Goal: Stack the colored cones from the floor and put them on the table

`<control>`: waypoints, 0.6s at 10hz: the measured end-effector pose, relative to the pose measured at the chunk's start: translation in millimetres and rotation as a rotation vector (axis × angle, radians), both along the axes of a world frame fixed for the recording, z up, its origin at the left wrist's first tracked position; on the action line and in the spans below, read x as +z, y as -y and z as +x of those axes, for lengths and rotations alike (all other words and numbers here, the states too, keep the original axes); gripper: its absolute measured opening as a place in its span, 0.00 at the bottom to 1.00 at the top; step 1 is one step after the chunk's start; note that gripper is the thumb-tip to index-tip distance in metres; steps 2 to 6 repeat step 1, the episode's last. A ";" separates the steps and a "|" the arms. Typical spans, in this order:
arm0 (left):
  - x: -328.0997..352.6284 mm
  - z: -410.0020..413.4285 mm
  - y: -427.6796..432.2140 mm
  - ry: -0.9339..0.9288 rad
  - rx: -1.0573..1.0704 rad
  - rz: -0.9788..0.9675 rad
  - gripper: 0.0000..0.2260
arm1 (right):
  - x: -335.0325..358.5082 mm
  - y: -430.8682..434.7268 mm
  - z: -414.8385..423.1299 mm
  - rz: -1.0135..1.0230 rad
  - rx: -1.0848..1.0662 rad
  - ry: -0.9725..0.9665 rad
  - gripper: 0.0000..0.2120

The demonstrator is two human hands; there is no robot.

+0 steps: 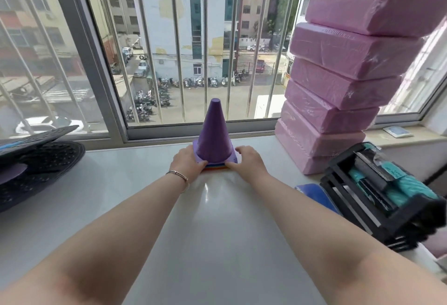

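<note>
A stack of nested cones [214, 135] stands upright on the white table [217, 220] close to the window. The top cone is purple, and thin edges of blue, yellow and orange bases show beneath it. My left hand [187, 160] grips the left side of the stacked bases. My right hand [246, 160] grips their right side. Both arms stretch straight forward across the table. The lower cones are hidden inside the purple one.
A tall pile of pink wrapped blocks [338, 82] rises just right of the cones. A black crate with teal items [382, 191] and a blue object [314, 194] sit at the right. Dark perforated mats [36, 164] lie left. A barred window [181, 50] stands behind.
</note>
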State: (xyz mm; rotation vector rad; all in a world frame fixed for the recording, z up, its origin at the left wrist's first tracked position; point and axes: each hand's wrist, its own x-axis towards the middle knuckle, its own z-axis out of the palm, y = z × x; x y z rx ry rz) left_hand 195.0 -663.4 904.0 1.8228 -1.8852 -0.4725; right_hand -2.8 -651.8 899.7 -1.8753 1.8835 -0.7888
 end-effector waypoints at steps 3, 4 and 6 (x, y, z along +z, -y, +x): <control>0.9 -0.7 -12.8 0.261 0.018 -0.112 0.27 | 7.7 -18.0 2.2 -0.092 0.043 -0.103 0.25; 0.9 -0.7 -12.8 0.261 0.018 -0.112 0.27 | 7.7 -18.0 2.2 -0.092 0.043 -0.103 0.25; 0.9 -0.7 -12.8 0.261 0.018 -0.112 0.27 | 7.7 -18.0 2.2 -0.092 0.043 -0.103 0.25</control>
